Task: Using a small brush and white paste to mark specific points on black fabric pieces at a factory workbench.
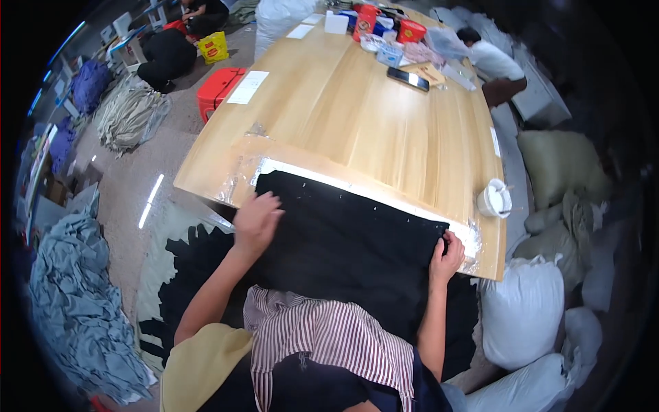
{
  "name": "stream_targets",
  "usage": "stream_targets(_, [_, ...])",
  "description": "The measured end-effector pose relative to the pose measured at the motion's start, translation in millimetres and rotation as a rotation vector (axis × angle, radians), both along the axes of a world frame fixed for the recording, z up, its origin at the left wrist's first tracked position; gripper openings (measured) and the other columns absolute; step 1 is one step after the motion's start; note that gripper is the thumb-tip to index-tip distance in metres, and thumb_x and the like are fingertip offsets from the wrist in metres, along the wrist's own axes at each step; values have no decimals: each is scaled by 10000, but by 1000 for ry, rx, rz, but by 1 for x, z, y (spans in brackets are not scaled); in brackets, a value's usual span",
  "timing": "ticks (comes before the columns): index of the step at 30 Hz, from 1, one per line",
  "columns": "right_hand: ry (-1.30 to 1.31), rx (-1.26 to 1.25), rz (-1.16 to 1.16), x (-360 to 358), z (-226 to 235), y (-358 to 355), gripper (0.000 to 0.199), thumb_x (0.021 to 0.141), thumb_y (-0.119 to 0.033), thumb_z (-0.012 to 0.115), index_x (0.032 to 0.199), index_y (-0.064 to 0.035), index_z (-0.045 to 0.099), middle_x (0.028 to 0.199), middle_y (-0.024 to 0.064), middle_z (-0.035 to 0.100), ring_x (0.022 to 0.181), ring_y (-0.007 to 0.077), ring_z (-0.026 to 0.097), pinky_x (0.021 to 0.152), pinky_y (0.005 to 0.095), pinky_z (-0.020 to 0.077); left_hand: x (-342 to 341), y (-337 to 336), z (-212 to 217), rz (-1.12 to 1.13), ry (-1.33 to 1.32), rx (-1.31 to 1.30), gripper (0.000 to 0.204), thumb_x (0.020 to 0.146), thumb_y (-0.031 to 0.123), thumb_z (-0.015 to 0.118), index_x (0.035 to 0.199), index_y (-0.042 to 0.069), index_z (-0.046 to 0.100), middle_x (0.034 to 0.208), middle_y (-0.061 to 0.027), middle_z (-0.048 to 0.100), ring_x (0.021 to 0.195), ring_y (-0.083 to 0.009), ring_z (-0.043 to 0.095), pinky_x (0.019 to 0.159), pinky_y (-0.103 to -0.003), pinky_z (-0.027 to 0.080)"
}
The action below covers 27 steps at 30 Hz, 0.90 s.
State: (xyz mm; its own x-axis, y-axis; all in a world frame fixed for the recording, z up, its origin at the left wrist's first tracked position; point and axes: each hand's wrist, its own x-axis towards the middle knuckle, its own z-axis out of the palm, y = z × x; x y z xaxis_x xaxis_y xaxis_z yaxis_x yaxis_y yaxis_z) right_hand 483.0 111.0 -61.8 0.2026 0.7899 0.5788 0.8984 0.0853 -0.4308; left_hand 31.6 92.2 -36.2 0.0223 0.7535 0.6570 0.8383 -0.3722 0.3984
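A black piece of fabric (343, 240) lies over the near edge of the wooden table and hangs down toward me. Small white marks run along its far edge, beside a white strip (274, 165) taped to the tabletop. My left hand (255, 223) rests at the fabric's left side, fingers stretched out and slightly blurred. At the far right corner, my right hand (447, 255) pinches the fabric's edge between thumb and fingers. A striped cloth (322, 323) covers my lap below the fabric.
More black fabric (192, 275) is heaped below left, near a blue-grey cloth pile (82, 302). On the table are a phone (408, 78), a white tub (494, 199) and a red flask (366, 22). White sacks (523, 309) stand at right. Other people crouch or sit farther off.
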Motion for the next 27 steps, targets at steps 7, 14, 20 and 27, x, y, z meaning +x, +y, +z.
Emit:
stream_targets(7, [-39,69,-17,-1,-2,-2,239,866,-124,618,1103,-101,639,1008,53,660,979,277,584,877,409,421,-58,-31,-59,-9,-1212,-864,203,906,238,691,998,64,641,790,41,557,698,-81,508,639,-231,407])
stream_targets(14, [-8,103,28,5,1,-9,210,849,-110,633,1058,-86,643,1031,85,659,998,294,591,893,425,425,-105,-58,-58,-193,-838,-1111,362,822,306,728,1100,77,687,930,47,663,779,-48,567,642,-216,426])
stream_targets(20, [40,145,18,4,1,-15,209,837,-101,633,1046,-93,638,1022,60,654,998,278,580,873,406,417,-79,-54,27,-407,-942,-1109,330,797,32,674,1127,21,667,1039,-7,684,884,-95,614,802,-278,495])
stream_targets(27, [825,-166,81,7,38,-8,195,922,-63,608,1114,-36,631,1015,48,671,957,152,617,878,280,461,81,66,162,-1203,-1314,-676,854,852,234,671,1522,-5,199,1550,-144,321,1448,-265,299,1213,-392,178])
